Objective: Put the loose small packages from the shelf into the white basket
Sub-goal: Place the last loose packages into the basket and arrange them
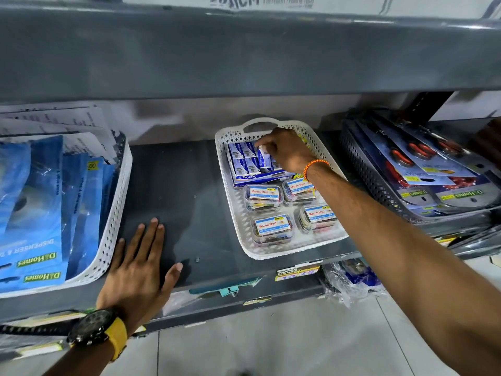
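Nearest to the camera, the left hand lay flat on the bare dark shelf, palm down, with the fingers spread and holding nothing; I judge that it was there to support the person who leaned in, not to work. Just to its left stood a white perforated tray full of blue D-Homes packets, which have no part in the task. Further in, the white basket stood on the same shelf with its long axis going from front to back and its handle at the far end. In its front half four clear clip boxes with Maruti Mart labels lay flat in two rows. Behind them was a block of small blue staple boxes, placed side by side on a larger blue carton, probably to save space. The right hand reached over this block, and its fingertips were bent down around one small staple box, which stood at the right side of the block. The long axis of this box seemed to go front to back, like its neighbours. It was already within the walls of the basket, and whether it had been released I cannot tell. No loose package was visible on the open shelf.
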A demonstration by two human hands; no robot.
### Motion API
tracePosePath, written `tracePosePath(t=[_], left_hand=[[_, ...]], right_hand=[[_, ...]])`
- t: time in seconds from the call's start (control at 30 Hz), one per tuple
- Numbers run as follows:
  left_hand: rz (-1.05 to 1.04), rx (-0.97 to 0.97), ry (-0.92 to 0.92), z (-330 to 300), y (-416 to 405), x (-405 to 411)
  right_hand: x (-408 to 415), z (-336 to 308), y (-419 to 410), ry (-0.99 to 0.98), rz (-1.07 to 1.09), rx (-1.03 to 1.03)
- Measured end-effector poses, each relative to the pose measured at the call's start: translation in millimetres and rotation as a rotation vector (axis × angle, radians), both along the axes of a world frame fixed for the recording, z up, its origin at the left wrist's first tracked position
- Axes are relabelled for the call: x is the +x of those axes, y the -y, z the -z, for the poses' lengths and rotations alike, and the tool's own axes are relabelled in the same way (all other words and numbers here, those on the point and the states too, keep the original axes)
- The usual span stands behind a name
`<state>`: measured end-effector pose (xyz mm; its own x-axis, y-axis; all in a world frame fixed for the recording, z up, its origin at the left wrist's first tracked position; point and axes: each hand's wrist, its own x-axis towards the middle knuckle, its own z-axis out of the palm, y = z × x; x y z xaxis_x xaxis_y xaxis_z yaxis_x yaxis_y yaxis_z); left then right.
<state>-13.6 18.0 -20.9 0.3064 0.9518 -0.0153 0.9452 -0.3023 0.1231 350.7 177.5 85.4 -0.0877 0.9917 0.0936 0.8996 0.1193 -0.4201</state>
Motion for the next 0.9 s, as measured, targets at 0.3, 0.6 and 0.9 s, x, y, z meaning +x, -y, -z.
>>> tracePosePath(t=[0.3,0.6,0.9], left_hand=[[0.002,0.014,0.005,-2,1,1],[0.005,0.016,0.000,-2,1,2],[0.003,0.028,-0.015,-1,1,1]], right_hand=[[2,9,6,-0.064,-0.012,-0.006],[3,5,15,-0.143,0.003,0.006],[6,13,28,0.069,-0.106,0.069]])
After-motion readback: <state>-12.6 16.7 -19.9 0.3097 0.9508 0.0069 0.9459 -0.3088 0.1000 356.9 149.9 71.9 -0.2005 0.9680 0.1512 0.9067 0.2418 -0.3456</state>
